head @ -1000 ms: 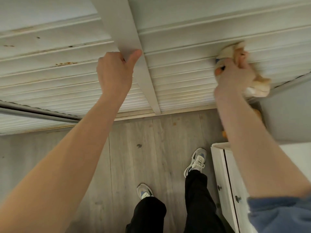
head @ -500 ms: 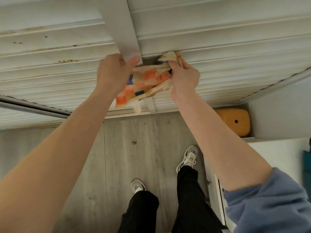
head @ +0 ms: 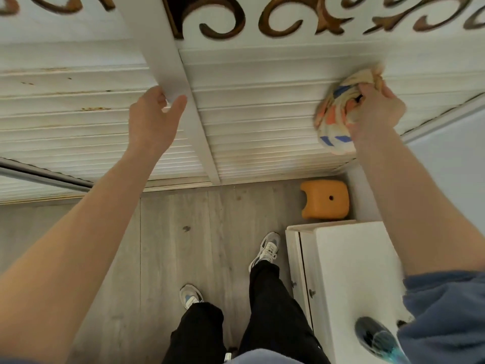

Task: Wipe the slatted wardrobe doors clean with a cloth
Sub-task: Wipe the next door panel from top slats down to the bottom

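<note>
Cloth (head: pixel 337 119) gripped, bunched, in right hand (head: pixel 372 114), moved from stile (head: pixel 168 74) rightward across slats (head: pixel 249 101); stile still clasped by left hand (head: pixel 152 119).

Both bare forearms reached up and forward. The left hand (head: pixel 153 119) curled round the door's vertical stile (head: pixel 168 61), thumb on its front face. The right hand (head: pixel 372 111), farther right, clutched the bunched cloth (head: pixel 334 119), its blue sleeve (head: pixel 441 311) pushed back.
</note>
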